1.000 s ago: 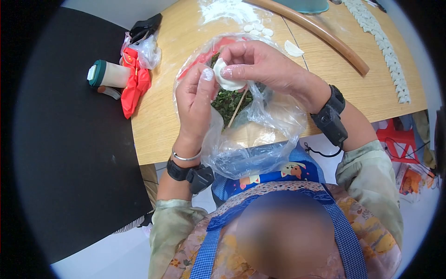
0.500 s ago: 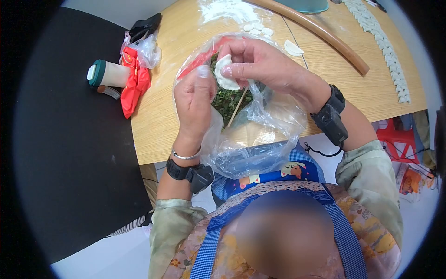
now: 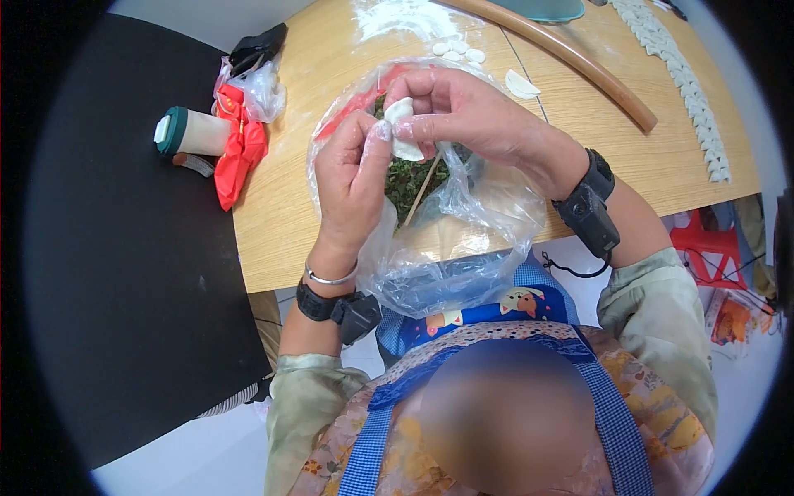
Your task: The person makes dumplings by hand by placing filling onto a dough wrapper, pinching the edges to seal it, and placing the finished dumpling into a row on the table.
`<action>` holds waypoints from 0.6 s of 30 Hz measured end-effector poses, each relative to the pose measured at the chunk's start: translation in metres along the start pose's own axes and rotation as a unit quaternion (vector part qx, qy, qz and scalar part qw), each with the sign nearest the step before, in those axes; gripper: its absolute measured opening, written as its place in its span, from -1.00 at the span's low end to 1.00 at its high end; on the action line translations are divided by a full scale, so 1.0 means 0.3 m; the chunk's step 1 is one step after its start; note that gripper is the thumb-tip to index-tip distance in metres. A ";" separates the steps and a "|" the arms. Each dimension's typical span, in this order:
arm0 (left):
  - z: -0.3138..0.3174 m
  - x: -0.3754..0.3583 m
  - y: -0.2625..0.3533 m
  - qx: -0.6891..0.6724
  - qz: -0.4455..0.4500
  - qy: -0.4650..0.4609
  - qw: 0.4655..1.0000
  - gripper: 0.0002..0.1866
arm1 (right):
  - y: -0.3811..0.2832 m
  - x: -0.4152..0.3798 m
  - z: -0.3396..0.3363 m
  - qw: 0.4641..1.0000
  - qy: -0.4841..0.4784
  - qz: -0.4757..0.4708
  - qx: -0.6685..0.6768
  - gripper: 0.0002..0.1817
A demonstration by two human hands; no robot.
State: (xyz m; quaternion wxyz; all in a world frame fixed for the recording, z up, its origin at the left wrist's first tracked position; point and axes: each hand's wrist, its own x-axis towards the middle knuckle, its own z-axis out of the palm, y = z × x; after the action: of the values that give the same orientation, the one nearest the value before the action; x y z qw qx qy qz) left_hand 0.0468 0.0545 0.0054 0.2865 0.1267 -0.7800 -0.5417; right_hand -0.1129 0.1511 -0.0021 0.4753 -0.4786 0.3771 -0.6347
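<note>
A folded white dumpling [image 3: 404, 149] is pinched between both hands above a plastic-lined bowl of chopped green filling [image 3: 405, 180]. My left hand [image 3: 354, 161] has its thumb and bent fingers closed on the dumpling's left edge. From the other side my right hand [image 3: 453, 107] grips it, thumb on the near face and fingers curled behind. A light wooden stick [image 3: 423, 192] leans in the filling. Clear plastic [image 3: 447, 269] spreads from the bowl over the table's front edge.
Small dough discs [image 3: 457, 50] and a flat wrapper [image 3: 521, 84] lie on the wooden table [image 3: 277, 190] behind the bowl. A long wooden rod [image 3: 571, 59] and a row of dumplings [image 3: 686, 83] are to the right. At left stand a green-lidded cup [image 3: 198, 132] and red bag [image 3: 236, 157].
My left hand has shifted right and its thumb now presses on the dumpling. My right hand has barely moved and keeps its hold.
</note>
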 end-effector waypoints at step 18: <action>-0.023 -0.007 -0.017 -0.068 -0.012 0.006 0.998 -0.79 | -0.001 0.002 -0.010 1.000 0.008 0.009 0.015 -0.82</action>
State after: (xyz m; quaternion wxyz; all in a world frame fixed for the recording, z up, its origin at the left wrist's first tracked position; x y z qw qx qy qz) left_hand 0.0519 0.0484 0.0020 0.2931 0.1192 -0.7378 -0.5962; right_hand -0.1159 0.1507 -0.0023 0.4854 -0.4633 0.3758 -0.6392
